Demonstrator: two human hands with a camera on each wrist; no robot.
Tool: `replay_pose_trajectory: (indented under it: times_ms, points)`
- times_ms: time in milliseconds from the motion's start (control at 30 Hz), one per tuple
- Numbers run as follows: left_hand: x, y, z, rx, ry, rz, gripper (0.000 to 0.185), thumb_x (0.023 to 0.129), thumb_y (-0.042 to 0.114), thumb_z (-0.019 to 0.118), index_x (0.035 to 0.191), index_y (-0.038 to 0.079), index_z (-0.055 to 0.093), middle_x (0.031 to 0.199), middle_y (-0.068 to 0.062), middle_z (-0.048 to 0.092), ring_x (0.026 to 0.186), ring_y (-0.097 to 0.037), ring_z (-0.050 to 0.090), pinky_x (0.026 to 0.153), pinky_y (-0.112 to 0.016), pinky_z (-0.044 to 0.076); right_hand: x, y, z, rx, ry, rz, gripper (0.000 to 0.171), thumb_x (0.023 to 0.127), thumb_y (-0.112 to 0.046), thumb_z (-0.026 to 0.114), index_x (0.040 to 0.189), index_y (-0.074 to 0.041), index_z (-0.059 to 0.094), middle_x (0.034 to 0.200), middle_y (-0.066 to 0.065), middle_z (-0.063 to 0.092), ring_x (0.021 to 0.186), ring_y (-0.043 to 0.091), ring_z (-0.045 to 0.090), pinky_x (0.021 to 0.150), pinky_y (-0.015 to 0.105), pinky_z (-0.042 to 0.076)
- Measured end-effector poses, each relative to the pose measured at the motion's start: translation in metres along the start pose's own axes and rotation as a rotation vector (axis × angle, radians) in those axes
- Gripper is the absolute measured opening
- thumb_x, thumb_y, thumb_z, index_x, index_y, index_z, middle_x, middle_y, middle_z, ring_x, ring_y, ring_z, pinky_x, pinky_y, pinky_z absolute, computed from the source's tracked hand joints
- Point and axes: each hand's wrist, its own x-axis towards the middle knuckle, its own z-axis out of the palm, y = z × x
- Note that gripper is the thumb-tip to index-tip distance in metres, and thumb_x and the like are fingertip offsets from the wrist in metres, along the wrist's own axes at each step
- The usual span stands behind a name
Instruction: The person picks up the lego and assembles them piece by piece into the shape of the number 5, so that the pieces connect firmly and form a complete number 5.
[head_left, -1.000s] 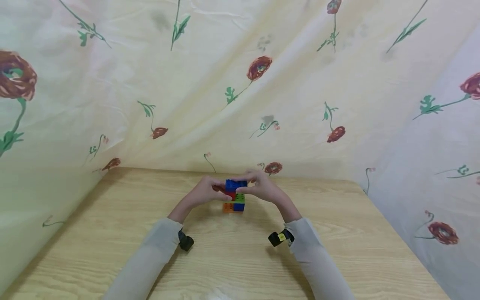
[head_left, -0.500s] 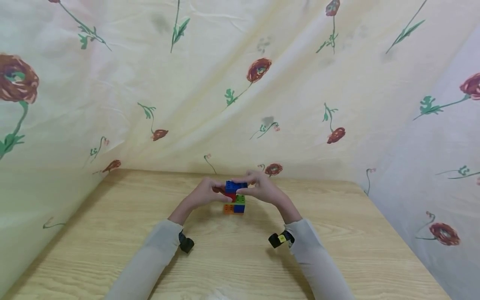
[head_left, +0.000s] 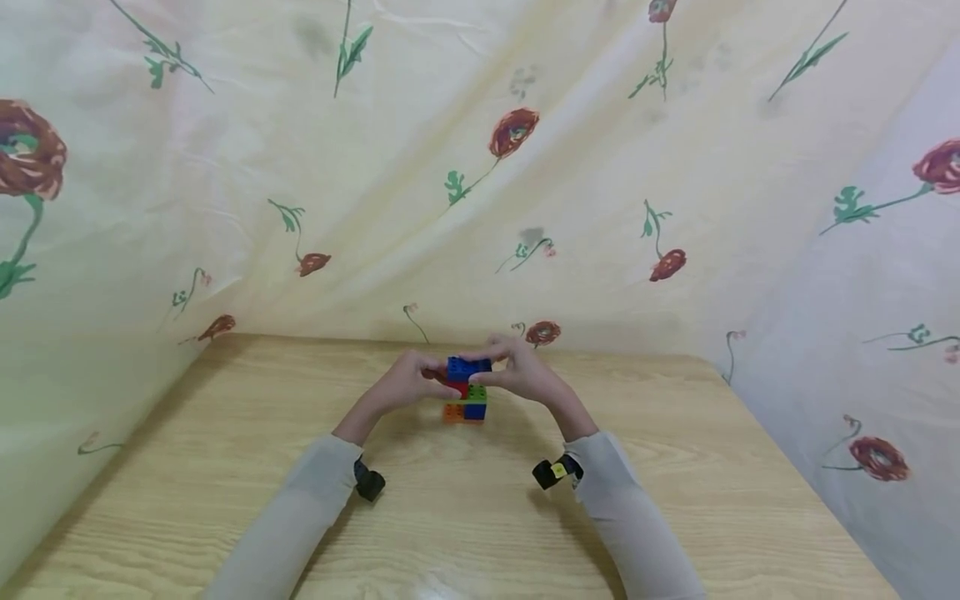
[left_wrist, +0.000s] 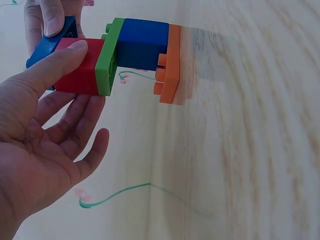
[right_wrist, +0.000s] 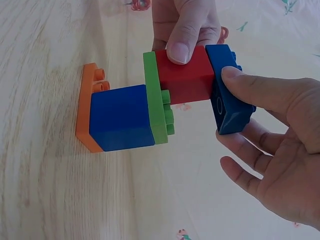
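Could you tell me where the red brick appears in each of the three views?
Head: red brick at centre, between both hands.
Left wrist: upper left, under the left thumb.
Right wrist: upper centre, under a left fingertip.
Shared landmark: the green plate against the red brick.

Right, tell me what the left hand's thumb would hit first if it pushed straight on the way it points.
The left hand has its thumb lying along the square red plastic brick. Straight on, it would likely meet the flat green plastic plate next to that brick, though depth is hard to judge.
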Motion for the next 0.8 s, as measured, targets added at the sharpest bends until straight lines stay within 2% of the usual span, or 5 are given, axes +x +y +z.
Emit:
replay_pose_trajectory:
  times_ms: [167, 533, 800]
  points:
    - [0.0023, 0.0026, -0.0014, -0.009, -0.006, 0.008, 0.024, 0.088, 0.016, 0.081, 0.109, 0.005, 0.079, 0.106, -0.010, 0.079, 0.102, -0.022, 0.072, 0.092, -0.039, 0.057, 0.0010, 0.0004, -0.0011, -0.005, -0.003, 0.010, 0.039, 0.090, -0.010, 0.077, 0.128, -0.011, 0.071, 0.098, 0.011, 0.061, 0.084, 0.021, 0.044, 0.069, 0.029, 0.037]
    - [0.0039, 0.0001, -0.0011, -0.025, -0.012, 0.002, 0.024, 0.089, 0.013, 0.080, 0.111, 0.003, 0.078, 0.107, -0.011, 0.078, 0.102, -0.022, 0.073, 0.092, -0.039, 0.058, 0.0000, -0.0021, -0.0020, -0.012, -0.004, 0.027, 0.039, 0.091, -0.009, 0.077, 0.129, -0.011, 0.070, 0.099, 0.010, 0.062, 0.085, 0.021, 0.046, 0.069, 0.028, 0.039]
    - [0.0021, -0.0016, 0.0004, -0.009, -0.002, 0.007, 0.024, 0.088, 0.015, 0.081, 0.109, 0.004, 0.078, 0.104, -0.011, 0.079, 0.090, -0.016, 0.070, 0.082, -0.031, 0.056, -0.0008, -0.0008, 0.0005, -0.017, -0.004, 0.006, 0.038, 0.091, -0.010, 0.077, 0.128, -0.010, 0.071, 0.096, 0.010, 0.060, 0.083, 0.021, 0.045, 0.067, 0.026, 0.038]
